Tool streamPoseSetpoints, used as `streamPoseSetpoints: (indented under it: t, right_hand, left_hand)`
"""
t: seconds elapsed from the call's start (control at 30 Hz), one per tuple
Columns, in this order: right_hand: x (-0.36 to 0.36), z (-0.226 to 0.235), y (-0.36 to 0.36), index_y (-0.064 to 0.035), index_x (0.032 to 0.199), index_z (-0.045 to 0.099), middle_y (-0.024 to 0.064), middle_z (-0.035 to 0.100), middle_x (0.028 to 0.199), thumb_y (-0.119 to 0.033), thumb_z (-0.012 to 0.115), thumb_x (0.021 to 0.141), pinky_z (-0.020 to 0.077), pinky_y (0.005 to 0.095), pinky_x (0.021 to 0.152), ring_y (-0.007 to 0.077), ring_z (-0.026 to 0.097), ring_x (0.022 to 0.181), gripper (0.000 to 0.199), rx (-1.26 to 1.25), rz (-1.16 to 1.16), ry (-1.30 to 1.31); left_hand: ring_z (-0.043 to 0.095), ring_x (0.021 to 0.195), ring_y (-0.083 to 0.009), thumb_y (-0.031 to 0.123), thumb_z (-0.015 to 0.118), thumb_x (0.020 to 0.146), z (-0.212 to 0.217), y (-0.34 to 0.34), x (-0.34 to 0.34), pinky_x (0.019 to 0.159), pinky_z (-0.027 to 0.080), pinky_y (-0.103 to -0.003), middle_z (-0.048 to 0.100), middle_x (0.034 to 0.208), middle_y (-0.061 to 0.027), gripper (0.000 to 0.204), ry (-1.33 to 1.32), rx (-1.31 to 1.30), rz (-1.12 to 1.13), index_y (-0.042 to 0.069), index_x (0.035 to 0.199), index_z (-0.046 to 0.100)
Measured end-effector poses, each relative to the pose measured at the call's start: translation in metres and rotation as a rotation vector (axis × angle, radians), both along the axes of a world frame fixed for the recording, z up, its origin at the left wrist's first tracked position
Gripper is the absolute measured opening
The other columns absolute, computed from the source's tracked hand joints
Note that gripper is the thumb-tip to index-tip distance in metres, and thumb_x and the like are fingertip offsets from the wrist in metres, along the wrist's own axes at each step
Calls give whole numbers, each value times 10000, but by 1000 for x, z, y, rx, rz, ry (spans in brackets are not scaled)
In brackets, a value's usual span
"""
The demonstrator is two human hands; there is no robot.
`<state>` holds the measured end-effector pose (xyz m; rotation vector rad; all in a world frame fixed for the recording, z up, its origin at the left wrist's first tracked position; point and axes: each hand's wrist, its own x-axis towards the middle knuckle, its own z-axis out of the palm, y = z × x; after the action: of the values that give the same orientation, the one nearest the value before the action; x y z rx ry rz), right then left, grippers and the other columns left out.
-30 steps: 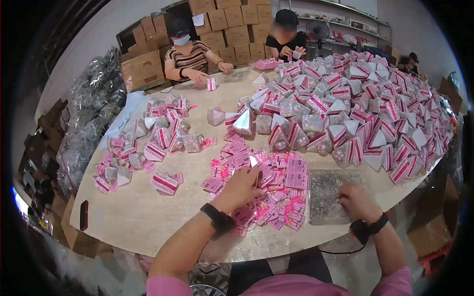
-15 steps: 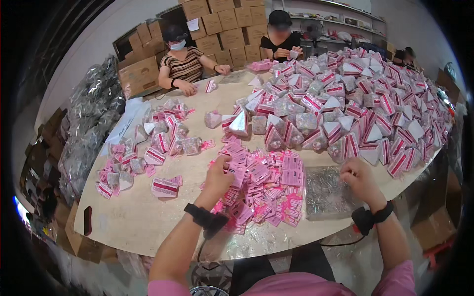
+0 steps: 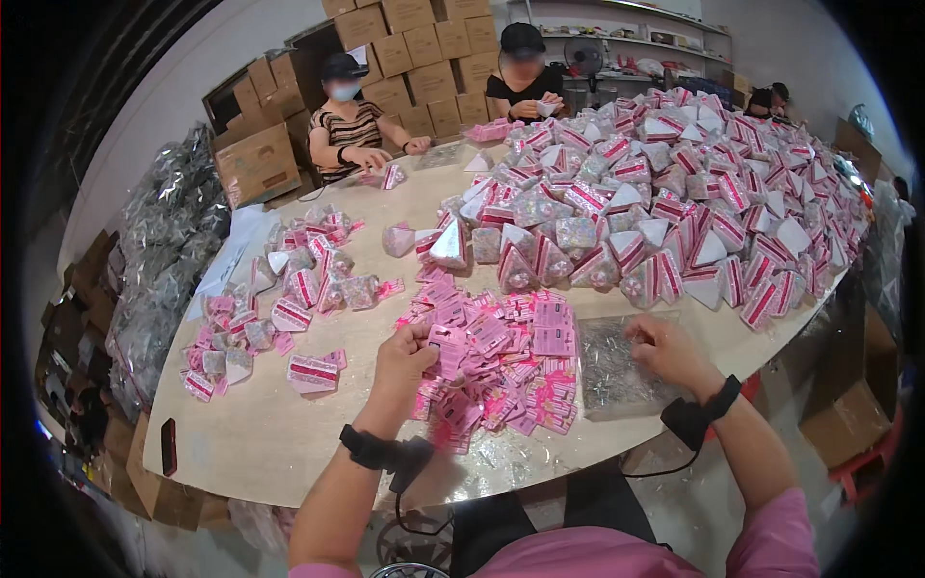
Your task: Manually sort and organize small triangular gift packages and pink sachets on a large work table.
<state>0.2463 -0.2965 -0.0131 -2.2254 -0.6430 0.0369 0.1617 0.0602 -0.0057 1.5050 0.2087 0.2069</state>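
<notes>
My left hand (image 3: 401, 358) is closed, thumb and fingers pinching a small pink card (image 3: 447, 353) at the left side of a heap of similar pink printed cards (image 3: 520, 371). Over the right part of a shallow clear tray (image 3: 631, 408), my right hand (image 3: 667, 351) is held with its fingers curled together. Thin, shiny clear slivers (image 3: 609, 368) fill the tray; their kind is too small to tell. Whatever may be between the right fingertips cannot be made out.
A large mound of wedge-shaped pink and white packages (image 3: 665, 202) covers the far right. Smaller package groups (image 3: 318, 265) and a lone package (image 3: 313, 374) lie left, beyond a dark phone (image 3: 170, 447). Two people sit across the table (image 3: 260, 438); cartons (image 3: 424, 48) stand behind them.
My left hand has drawn slightly nearer and left, and a pink card now shows in its pinch. The right hand stays over the tray. The view has shifted a little.
</notes>
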Motion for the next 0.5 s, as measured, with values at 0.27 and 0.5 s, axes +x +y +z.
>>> streamPoseSetpoints:
  t: [0.27,0.5]
  right_hand:
    - [10,1,-5,4,765,601,92,594,845,-44,626,717,440,306,705,237,577,788,72,32,157,-438]
    - [6,16,2,-4,789,585,91,591,723,-73,597,782,451,323,625,221,588,686,70,20,60,-176]
  left_hand:
    - [591,701,-101,-44,532,834,-10,-2,0,645,485,-228,624,847,-49,196,19,-98,-43,-14,1026,559]
    - [567,683,-110,-17,539,848,-8,-1,-6,607,465,-250,595,821,-24,131,26,-84,-53,31,969,548]
